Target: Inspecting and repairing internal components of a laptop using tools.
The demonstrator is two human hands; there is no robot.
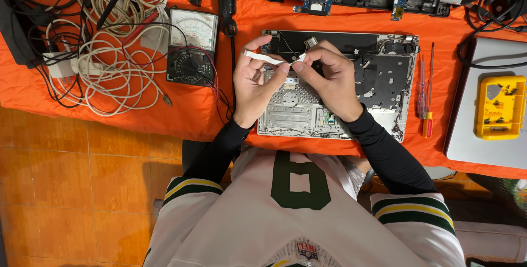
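Both hands, left hand (253, 83) and right hand (328, 80), pinch a white ribbon cable (273, 59) by its ends above the opened laptop chassis (384, 74); advisable: light tension, no creasing.

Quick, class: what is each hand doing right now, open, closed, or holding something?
Left hand: closed, pinching one end of the white flat ribbon cable.
Right hand: closed, pinching the cable's other end.

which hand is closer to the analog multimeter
Left. The left hand holds one end of the white ribbon cable just right of the analog multimeter; the right hand pinches the other end, farther right over the opened laptop base.
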